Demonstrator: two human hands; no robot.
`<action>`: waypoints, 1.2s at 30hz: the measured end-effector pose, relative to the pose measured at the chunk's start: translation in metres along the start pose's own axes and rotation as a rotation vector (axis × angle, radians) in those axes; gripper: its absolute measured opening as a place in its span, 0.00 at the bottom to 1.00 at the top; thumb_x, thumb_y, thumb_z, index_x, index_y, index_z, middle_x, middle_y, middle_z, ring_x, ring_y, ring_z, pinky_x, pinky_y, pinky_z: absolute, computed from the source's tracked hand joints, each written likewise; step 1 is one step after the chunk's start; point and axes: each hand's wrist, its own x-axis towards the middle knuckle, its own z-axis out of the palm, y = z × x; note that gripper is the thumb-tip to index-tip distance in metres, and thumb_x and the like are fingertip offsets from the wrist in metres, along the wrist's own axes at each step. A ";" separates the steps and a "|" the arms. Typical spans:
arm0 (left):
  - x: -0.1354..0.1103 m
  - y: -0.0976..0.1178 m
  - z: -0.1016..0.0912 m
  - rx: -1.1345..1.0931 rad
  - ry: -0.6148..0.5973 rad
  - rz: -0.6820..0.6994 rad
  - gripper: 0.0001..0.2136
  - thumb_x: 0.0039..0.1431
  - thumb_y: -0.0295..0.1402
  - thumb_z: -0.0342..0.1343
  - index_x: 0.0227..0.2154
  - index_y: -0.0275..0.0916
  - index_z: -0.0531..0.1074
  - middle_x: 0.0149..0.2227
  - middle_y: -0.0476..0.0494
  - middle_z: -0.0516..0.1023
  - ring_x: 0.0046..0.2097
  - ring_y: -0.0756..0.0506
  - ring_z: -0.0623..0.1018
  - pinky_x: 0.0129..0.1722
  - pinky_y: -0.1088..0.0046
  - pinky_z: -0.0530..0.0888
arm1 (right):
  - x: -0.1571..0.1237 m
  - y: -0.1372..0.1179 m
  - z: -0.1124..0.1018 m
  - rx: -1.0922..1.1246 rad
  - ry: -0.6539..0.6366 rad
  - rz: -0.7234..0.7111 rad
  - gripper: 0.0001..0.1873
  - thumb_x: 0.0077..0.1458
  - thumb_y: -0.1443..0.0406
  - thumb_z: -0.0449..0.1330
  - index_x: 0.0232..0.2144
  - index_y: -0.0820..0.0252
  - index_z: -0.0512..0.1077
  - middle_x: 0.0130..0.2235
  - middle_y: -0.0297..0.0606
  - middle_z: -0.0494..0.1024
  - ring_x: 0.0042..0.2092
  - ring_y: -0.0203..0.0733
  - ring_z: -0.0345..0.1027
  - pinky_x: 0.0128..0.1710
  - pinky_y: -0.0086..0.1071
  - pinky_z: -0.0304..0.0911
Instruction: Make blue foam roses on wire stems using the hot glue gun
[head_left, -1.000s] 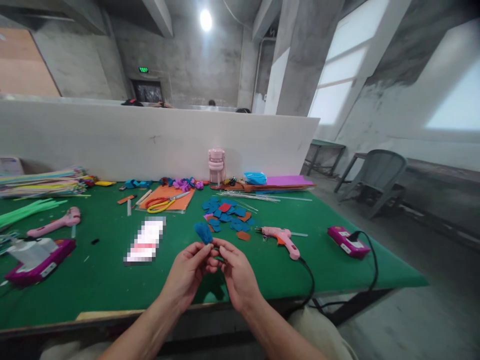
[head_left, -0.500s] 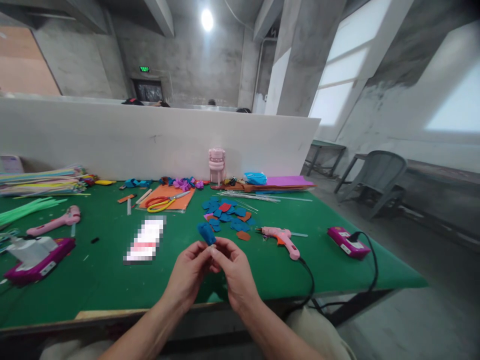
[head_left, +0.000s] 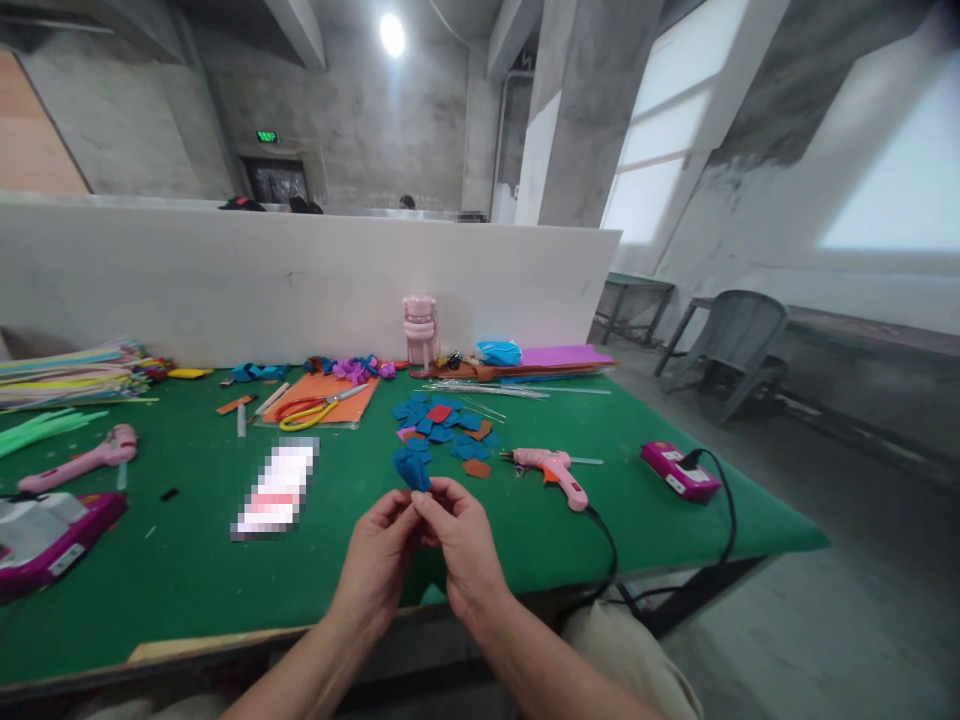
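Observation:
Between the fingertips of my left hand (head_left: 382, 550) and my right hand (head_left: 457, 530) is a small blue paper flower (head_left: 412, 470), its layered petals pointing up and away. Both hands are closed in a pinch at its base, thumbs almost touching; the base itself is hidden by the fingers. Just beyond it on the green table lies a loose pile of blue cut pieces (head_left: 442, 430), with a few brown ones and a red piece (head_left: 439, 413) among them. Right of the pile rests a pink glue gun (head_left: 551, 467) with a clear glue stick in its back.
On the right is a magenta power strip (head_left: 679, 472) with a black cord. Scissors (head_left: 319, 407) lie on an orange sheet (head_left: 341, 388). A pink bottle (head_left: 420, 330) stands against the white partition (head_left: 225, 280). Another glue gun (head_left: 82, 462) and pipe-cleaner bundles (head_left: 75, 375) are left.
The view has turned slightly to the right, so the table's things appear shifted left. My hands stay pinched on the blue paper flower, which has barely moved.

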 end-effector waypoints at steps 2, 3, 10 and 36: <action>-0.001 -0.001 0.001 0.000 0.023 0.010 0.09 0.41 0.32 0.64 0.25 0.34 0.72 0.23 0.51 0.73 0.23 0.54 0.70 0.24 0.80 0.68 | 0.001 0.000 0.000 0.018 -0.006 0.011 0.11 0.40 0.64 0.64 0.28 0.64 0.72 0.24 0.30 0.70 0.23 0.27 0.58 0.20 0.21 0.51; -0.001 -0.001 0.002 0.002 0.025 0.014 0.09 0.42 0.32 0.64 0.25 0.34 0.72 0.22 0.51 0.72 0.23 0.54 0.70 0.24 0.80 0.69 | 0.002 -0.001 -0.001 0.029 -0.012 0.015 0.11 0.40 0.64 0.64 0.28 0.64 0.72 0.24 0.30 0.70 0.22 0.27 0.57 0.19 0.21 0.50; 0.000 -0.002 0.000 0.010 0.001 0.024 0.08 0.44 0.32 0.63 0.25 0.33 0.71 0.22 0.52 0.72 0.23 0.54 0.70 0.24 0.80 0.70 | 0.004 -0.001 -0.001 0.059 -0.001 0.038 0.12 0.37 0.63 0.66 0.27 0.64 0.72 0.22 0.29 0.69 0.20 0.25 0.54 0.17 0.20 0.47; 0.002 0.005 -0.001 -0.045 0.045 -0.024 0.10 0.40 0.32 0.65 0.24 0.33 0.71 0.20 0.51 0.74 0.22 0.54 0.72 0.24 0.81 0.70 | 0.001 0.000 -0.001 -0.100 0.022 -0.053 0.12 0.43 0.62 0.62 0.32 0.63 0.73 0.26 0.33 0.72 0.24 0.30 0.62 0.22 0.24 0.61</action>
